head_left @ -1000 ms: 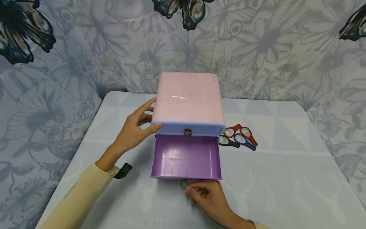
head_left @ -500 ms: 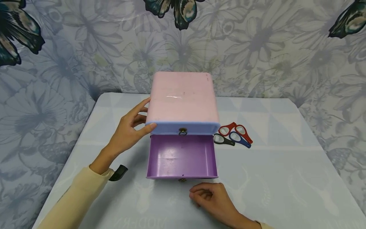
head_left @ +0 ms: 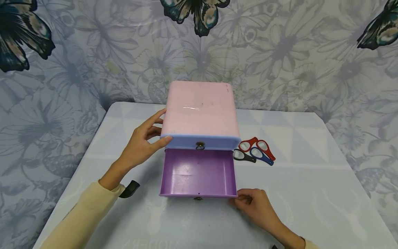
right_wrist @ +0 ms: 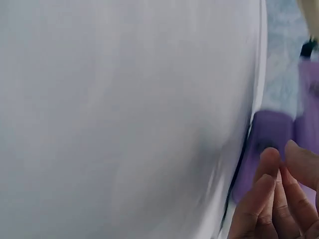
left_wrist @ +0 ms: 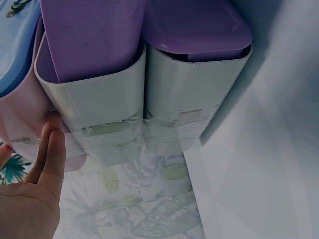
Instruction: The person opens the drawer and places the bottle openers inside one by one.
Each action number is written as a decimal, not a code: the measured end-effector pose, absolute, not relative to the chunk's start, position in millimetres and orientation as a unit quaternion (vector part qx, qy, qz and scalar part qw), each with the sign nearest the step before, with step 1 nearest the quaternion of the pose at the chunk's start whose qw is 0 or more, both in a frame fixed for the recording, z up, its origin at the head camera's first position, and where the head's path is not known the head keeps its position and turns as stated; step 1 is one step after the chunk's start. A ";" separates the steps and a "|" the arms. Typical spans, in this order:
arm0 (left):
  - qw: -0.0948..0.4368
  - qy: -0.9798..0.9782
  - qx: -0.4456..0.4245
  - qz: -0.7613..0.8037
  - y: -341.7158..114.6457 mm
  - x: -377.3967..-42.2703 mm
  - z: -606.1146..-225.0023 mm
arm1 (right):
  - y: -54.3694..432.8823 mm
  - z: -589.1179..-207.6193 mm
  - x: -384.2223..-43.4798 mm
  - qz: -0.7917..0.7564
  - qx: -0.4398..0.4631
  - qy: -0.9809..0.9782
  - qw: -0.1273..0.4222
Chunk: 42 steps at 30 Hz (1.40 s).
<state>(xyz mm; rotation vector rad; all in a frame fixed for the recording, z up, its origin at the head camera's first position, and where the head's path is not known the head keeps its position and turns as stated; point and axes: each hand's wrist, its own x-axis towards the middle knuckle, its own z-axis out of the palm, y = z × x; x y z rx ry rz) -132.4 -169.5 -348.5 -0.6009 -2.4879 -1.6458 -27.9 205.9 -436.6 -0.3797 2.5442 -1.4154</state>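
A small drawer unit with a pink top (head_left: 200, 109) stands on the table. Below its blue drawer front (head_left: 181, 142), an empty purple drawer (head_left: 199, 174) is pulled out. My left hand (head_left: 138, 147) steadies the unit, thumb on the blue front's left corner and fingers along the side. In the left wrist view, straight fingers (left_wrist: 56, 149) rest against the pink casing. My right hand (head_left: 256, 207) is at the purple drawer's front right corner, fingers loosely bent; its fingertips seem to touch the edge. A lower purple drawer front (right_wrist: 273, 127) shows past the fingers in the right wrist view.
Several small flat items with oval loop ends, red (head_left: 264, 149), blue (head_left: 262, 156) and black (head_left: 245, 156), lie right of the unit. The table (head_left: 298, 193) has a pale patterned cover. Behind it hangs flower-patterned wall covering (head_left: 280, 65) with butterflies.
My right hand has let go of the purple drawer's ring pull and moved right to the drawer's front corner. The left hand keeps its place on the unit, and the drawer stays pulled out.
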 end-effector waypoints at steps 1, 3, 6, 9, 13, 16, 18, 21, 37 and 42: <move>0.048 -0.817 -0.197 -0.541 -169.4 -132.7 -348.7 | 209.4 -436.3 -32.3 -0.471 -0.119 0.869 0.092; 0.049 -0.818 -0.196 -0.539 -169.4 -133.3 -349.1 | 216.5 -435.6 -41.5 -0.460 -0.099 0.879 0.070; 0.051 -0.818 -0.196 -0.538 -170.0 -134.2 -349.6 | 227.0 -432.9 -55.0 -0.457 -0.077 0.885 0.040; 0.050 -0.818 -0.198 -0.538 -170.5 -134.9 -350.0 | 237.0 -429.0 -67.7 -0.444 -0.072 0.893 0.006; 0.048 -0.818 -0.198 -0.538 -170.9 -135.3 -349.6 | 247.5 -424.3 -83.2 -0.411 -0.075 0.908 -0.034; 0.049 -0.819 -0.195 -0.537 -170.8 -135.3 -349.1 | 254.5 -424.3 -93.7 -0.393 -0.074 0.915 -0.052; 0.049 -0.820 -0.195 -0.536 -170.5 -135.4 -348.9 | 259.2 -426.2 -100.0 -0.386 -0.072 0.918 -0.059; 0.048 -0.820 -0.197 -0.535 -170.4 -135.6 -348.9 | 266.3 -429.0 -108.3 -0.370 -0.070 0.923 -0.072; 0.048 -0.819 -0.199 -0.535 -170.5 -135.6 -347.4 | 307.6 -433.0 -148.8 -0.309 -0.047 0.947 -0.072; 0.046 -0.819 -0.199 -0.537 -170.5 -135.9 -348.4 | 315.0 -438.8 -154.7 -0.305 -0.032 0.950 -0.063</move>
